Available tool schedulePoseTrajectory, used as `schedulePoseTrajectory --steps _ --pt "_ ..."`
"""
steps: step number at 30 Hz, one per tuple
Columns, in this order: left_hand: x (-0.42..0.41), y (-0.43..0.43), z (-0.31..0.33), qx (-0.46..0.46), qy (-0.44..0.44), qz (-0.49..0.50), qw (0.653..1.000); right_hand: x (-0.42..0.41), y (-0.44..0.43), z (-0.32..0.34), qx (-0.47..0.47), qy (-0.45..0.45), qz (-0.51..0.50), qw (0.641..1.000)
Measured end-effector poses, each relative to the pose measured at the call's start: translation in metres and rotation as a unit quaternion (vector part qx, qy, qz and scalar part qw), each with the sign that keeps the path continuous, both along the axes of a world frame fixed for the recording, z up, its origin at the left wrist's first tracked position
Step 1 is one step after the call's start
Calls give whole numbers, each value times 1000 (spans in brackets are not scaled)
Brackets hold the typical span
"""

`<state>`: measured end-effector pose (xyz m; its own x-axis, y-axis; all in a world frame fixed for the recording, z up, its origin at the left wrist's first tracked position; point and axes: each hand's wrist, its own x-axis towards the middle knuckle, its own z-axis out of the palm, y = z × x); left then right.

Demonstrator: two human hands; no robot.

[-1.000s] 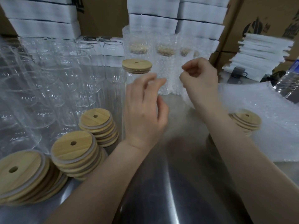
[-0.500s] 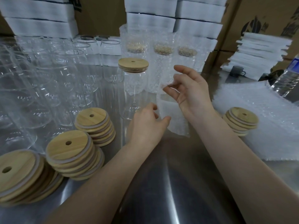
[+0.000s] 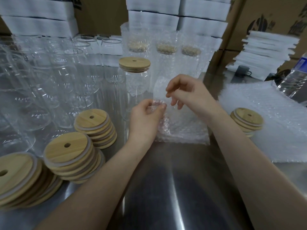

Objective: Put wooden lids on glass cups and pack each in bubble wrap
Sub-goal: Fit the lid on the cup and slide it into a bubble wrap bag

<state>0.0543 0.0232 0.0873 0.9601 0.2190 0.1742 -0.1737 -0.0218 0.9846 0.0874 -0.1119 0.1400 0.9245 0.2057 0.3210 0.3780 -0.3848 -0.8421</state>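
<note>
A glass cup (image 3: 136,90) with a wooden lid (image 3: 134,64) on it stands upright in the middle of the steel table. Just right of it, a clear bubble wrap bag (image 3: 181,128) is held up between my hands. My left hand (image 3: 146,120) pinches its upper left edge. My right hand (image 3: 189,95) pinches the bag's top edge with curled fingers. Three wrapped cups (image 3: 166,60) stand behind. Stacks of wooden lids (image 3: 71,156) lie at the left.
Several empty glass cups (image 3: 49,83) crowd the left side. A small lid stack (image 3: 247,120) and a pile of bubble wrap bags (image 3: 274,123) lie at the right. White boxes (image 3: 154,19), cartons and a plastic bottle (image 3: 294,80) stand behind.
Both hands dropped from near the lidded cup's top. They now hold a bubble wrap bag between them in front of the cup.
</note>
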Motion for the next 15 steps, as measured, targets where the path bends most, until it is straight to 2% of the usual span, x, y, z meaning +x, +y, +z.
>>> schedulePoseTrajectory --steps 2,3,7,10,15 --pt "-1 0 0 -27 5 -19 999 -3 0 -1 -97 7 43 994" --pt "-1 0 1 -37 5 -31 999 -3 0 -2 -111 12 53 992" --pt "-4 -2 8 -95 24 -68 993 -4 -3 -3 -59 17 58 996" --pt "-5 -2 11 -152 64 -118 979 0 -3 -6 -82 12 51 995" --pt "-7 0 9 -110 90 -157 977 6 1 -15 -95 -4 5 995"
